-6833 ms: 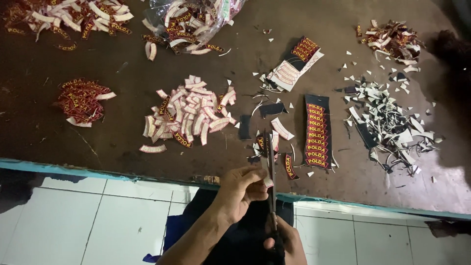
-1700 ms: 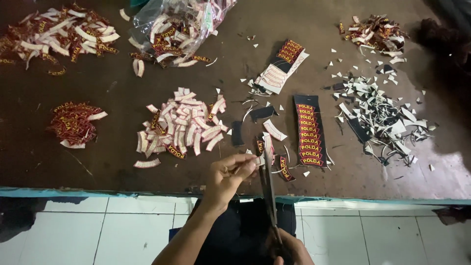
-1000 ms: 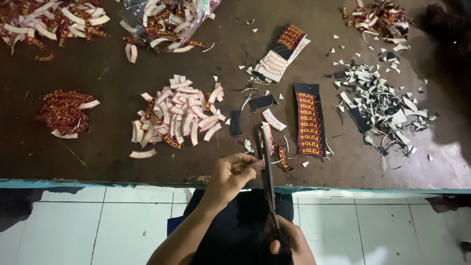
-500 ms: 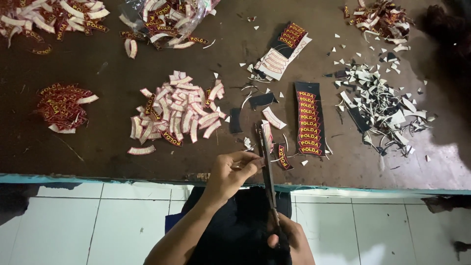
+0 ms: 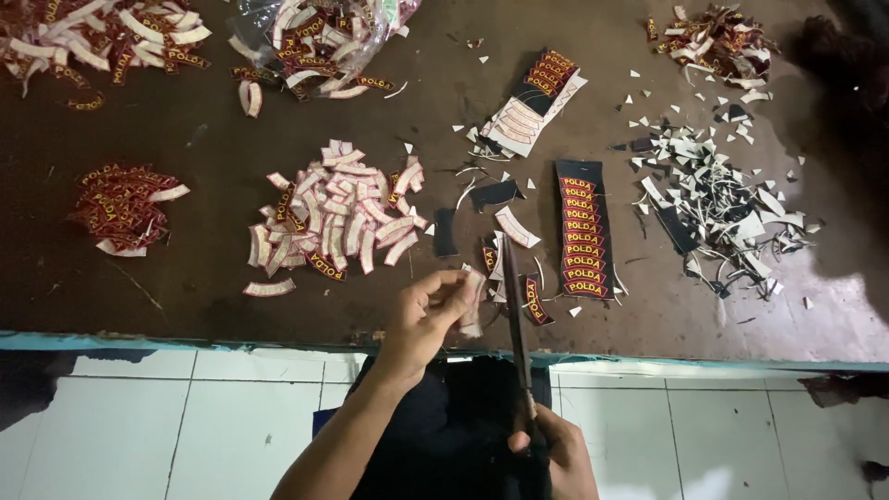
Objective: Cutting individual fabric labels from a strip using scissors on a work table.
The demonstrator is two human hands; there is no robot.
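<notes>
My left hand [image 5: 428, 313] pinches a small curved cloth patch, white on its back [image 5: 472, 301], by one end, above the near edge of the dark brown table [image 5: 185, 278]. It looks light and floppy, so I grip the end. My right hand [image 5: 556, 454] is closed on long metal scissors [image 5: 517, 324], blades just beside the patch.

Dark-brown table [image 5: 185, 268]; maroon, gold-lettered strip [image 5: 582, 230].

patch pile [image 5: 333, 218] left, scrap heap [image 5: 722, 199] right.
</notes>
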